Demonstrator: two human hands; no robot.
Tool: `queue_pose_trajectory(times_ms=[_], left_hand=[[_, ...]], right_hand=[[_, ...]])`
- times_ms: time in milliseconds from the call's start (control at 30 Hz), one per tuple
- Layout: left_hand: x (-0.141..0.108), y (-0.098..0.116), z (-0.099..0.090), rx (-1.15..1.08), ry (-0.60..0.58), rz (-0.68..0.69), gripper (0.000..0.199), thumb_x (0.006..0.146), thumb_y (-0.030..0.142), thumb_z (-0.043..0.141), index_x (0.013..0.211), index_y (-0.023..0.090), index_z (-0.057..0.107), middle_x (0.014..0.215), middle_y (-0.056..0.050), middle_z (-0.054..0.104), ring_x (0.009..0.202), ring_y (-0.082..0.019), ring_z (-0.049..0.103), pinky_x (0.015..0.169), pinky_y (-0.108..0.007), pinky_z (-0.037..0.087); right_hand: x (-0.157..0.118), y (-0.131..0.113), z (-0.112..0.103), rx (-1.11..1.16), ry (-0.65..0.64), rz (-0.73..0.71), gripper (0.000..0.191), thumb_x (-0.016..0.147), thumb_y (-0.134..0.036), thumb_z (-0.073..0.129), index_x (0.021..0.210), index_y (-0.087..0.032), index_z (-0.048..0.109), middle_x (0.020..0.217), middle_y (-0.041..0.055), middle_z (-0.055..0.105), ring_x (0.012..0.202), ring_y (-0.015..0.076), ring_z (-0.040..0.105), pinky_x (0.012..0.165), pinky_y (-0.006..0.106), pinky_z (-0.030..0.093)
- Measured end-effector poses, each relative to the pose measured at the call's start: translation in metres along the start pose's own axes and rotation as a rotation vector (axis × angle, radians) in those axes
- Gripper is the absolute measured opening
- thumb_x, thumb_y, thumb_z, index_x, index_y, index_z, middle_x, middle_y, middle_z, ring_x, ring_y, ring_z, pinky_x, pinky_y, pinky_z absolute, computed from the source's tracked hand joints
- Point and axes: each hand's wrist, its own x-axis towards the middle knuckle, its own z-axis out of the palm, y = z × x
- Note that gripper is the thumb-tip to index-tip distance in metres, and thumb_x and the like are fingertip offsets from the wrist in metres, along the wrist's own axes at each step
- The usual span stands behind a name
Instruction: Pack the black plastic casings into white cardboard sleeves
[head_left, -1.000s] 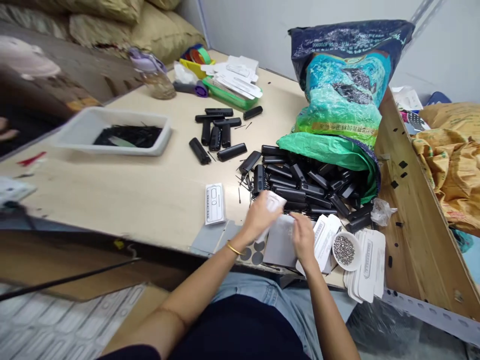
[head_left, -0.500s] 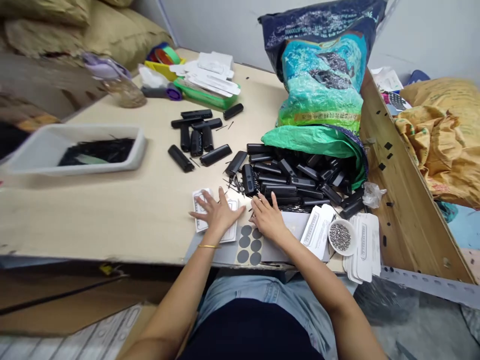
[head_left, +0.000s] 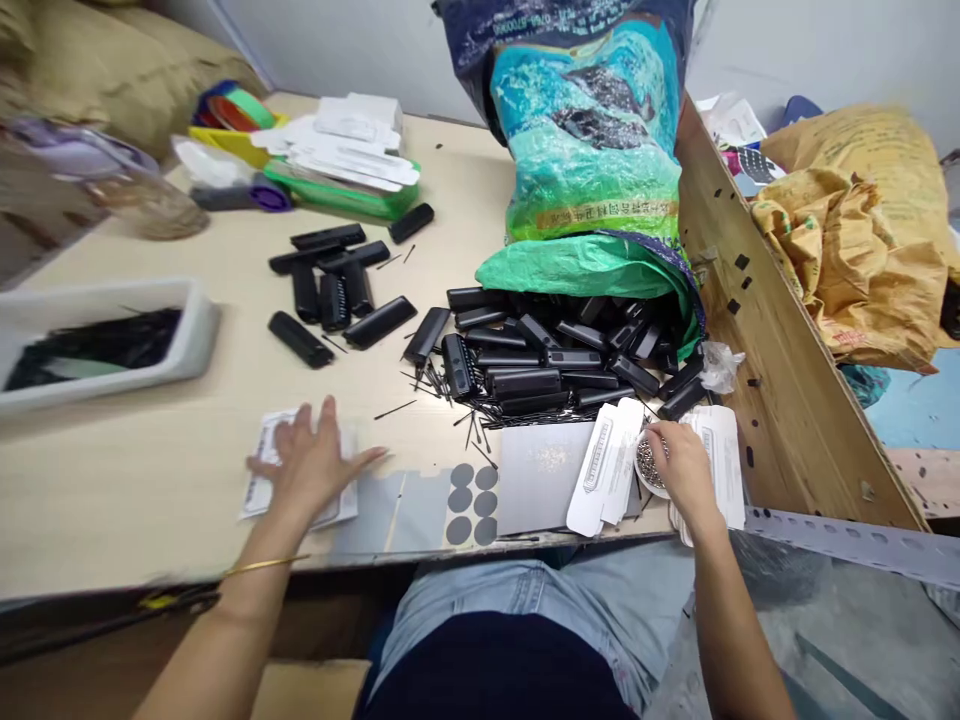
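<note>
Beads in the small white cup (head_left: 651,468) at the worktop's (head_left: 187,480) near right edge sit under the right hand (head_left: 675,470), whose grip pinches into them, while at nine o'clock, well apart, the left hand (head_left: 311,462) presses flat, fingers spread, on a printed card (head_left: 262,480) with bare worktop beyond.

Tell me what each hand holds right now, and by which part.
Nothing is gripped. Left hand lies flat on white cards; right hand has fingertips in the small bowl.
</note>
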Motion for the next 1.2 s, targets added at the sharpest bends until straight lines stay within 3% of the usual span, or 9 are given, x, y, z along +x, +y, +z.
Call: queue_pose_trajectory(times_ms=[133,300,500,633,767,900,1000,1067,1200], left_hand=[[0.016,0.095,0.023,-0.142,-0.021,0.384,0.045,0.088,0.038,0.045,0.128,0.020,0.044,0.125,-0.013,0.051,0.117,-0.028,0.047,0.100,-0.048,0.039],[0.051,0.177,0.048,0.138,-0.239,0.569,0.037,0.079,0.031,0.060,0.112,0.016,0.056,0.108,-0.015,0.057,0.103,-0.032,0.051,0.084,-0.044,0.044],[0.064,0.162,0.037,0.082,-0.351,0.601,0.024,0.075,0.029,0.062,0.094,0.018,0.056,0.087,-0.008,0.061,0.080,-0.024,0.057,0.072,-0.034,0.044],[0.051,0.154,0.038,-0.093,-0.240,0.591,0.030,0.075,0.024,0.057,0.105,0.017,0.054,0.095,-0.007,0.061,0.088,-0.023,0.056,0.079,-0.034,0.044],[0.045,0.149,0.046,-0.028,-0.297,0.558,0.035,0.070,0.016,0.056,0.105,0.014,0.058,0.100,-0.011,0.061,0.096,-0.026,0.054,0.087,-0.039,0.043],[0.038,0.149,0.025,-0.169,-0.255,0.511,0.034,0.068,0.017,0.060,0.102,0.016,0.064,0.097,-0.010,0.060,0.095,-0.026,0.055,0.090,-0.043,0.042],[0.020,0.164,0.006,-0.628,-0.181,0.374,0.033,0.068,0.024,0.068,0.101,0.020,0.066,0.101,-0.006,0.060,0.098,-0.023,0.055,0.094,-0.039,0.042],[0.005,0.181,0.005,-1.111,-0.199,0.117,0.032,0.067,0.028,0.073,0.098,0.020,0.066,0.102,-0.005,0.062,0.099,-0.021,0.057,0.093,-0.037,0.044],[-0.018,0.212,0.025,-1.901,-0.527,-0.579,0.018,0.084,0.032,0.059,0.093,0.017,0.062,0.098,-0.006,0.066,0.100,-0.021,0.062,0.091,-0.039,0.049]], right_hand=[[-0.011,0.020,0.013,-0.124,-0.215,0.091,0.020,0.084,-0.013,0.044,0.082,-0.016,0.063,0.082,0.0104,0.066,0.080,0.0245,0.056,0.069,0.034,0.040],[-0.019,0.032,0.037,0.008,-0.169,0.107,0.018,0.081,-0.013,0.044,0.070,-0.017,0.058,0.077,0.0095,0.063,0.079,0.0243,0.056,0.072,0.036,0.040],[-0.020,0.020,0.035,0.911,0.110,0.404,0.011,0.078,-0.031,0.060,0.080,-0.020,0.056,0.081,0.0033,0.065,0.074,0.0169,0.059,0.071,0.032,0.046],[-0.009,-0.008,0.037,1.499,0.110,0.477,0.017,0.070,-0.029,0.071,0.078,-0.020,0.058,0.074,-0.0003,0.066,0.066,0.0117,0.059,0.065,0.026,0.046],[0.000,-0.032,0.045,1.705,0.084,0.515,0.018,0.067,-0.027,0.074,0.075,-0.020,0.059,0.069,-0.0018,0.065,0.061,0.0097,0.058,0.061,0.024,0.047],[0.000,-0.045,0.053,1.598,0.131,0.495,0.017,0.070,-0.026,0.072,0.079,-0.020,0.059,0.072,-0.0003,0.067,0.064,0.0108,0.060,0.065,0.026,0.047],[-0.002,-0.059,0.059,1.475,0.158,0.444,0.015,0.074,-0.027,0.069,0.081,-0.019,0.059,0.076,0.0012,0.068,0.066,0.0117,0.060,0.068,0.028,0.047],[-0.003,-0.071,0.061,1.375,0.198,0.386,0.012,0.078,-0.028,0.065,0.083,-0.019,0.059,0.080,0.0026,0.068,0.070,0.0133,0.061,0.070,0.030,0.047],[-0.007,-0.093,0.062,1.077,0.404,0.223,0.009,0.084,-0.027,0.057,0.084,-0.019,0.061,0.087,0.0038,0.064,0.086,0.0167,0.060,0.082,0.035,0.046]])
